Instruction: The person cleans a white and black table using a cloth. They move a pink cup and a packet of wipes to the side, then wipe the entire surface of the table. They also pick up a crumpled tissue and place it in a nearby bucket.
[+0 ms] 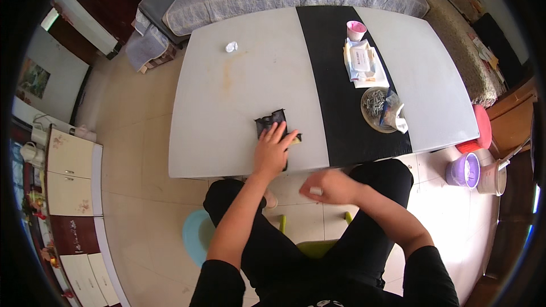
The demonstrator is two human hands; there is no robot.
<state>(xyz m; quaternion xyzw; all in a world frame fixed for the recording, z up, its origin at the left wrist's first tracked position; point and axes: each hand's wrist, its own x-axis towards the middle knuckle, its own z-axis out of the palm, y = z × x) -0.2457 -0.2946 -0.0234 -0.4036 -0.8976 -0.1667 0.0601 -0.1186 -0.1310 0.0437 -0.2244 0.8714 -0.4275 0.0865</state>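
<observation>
My left hand lies on the table near its front edge, fingers spread, pressing on a crumpled black thing that looks like thin plastic or cloth. Its lower part is hidden under my palm. A small yellowish patch shows beside my fingertips. Over my lap, just off the table's front edge, my right hand is curled closed and slightly blurred. At its fingers a small whitish piece shows, too smeared to name.
On the grey table lies a crumpled white tissue. Along its black strip stand a pink-and-white cup, a wipes packet and a round dish of metal pieces. A purple bucket and a light-blue basin are on the floor.
</observation>
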